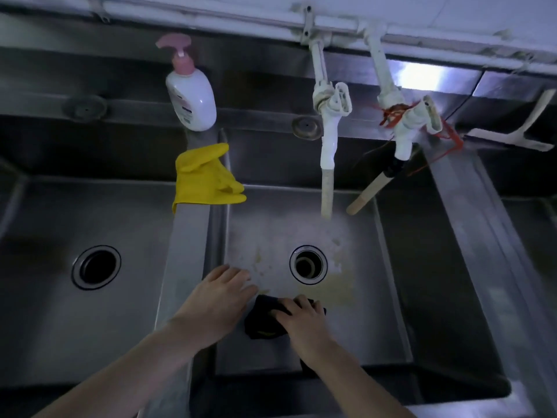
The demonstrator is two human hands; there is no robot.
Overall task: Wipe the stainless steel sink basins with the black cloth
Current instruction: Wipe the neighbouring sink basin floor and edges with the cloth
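Two stainless steel basins lie below me: the left basin and the middle basin, whose floor shows pale and yellowish stains around its drain. The black cloth lies bunched on the middle basin's floor, near the front. My right hand presses down on the cloth with fingers curled over it. My left hand hovers flat and spread just left of the cloth, over the basin's left side, holding nothing.
A yellow rubber glove drapes over the divider between the basins. A pink-pump soap bottle stands on the back ledge. Two white taps hang over the middle basin. A third basin lies at the right.
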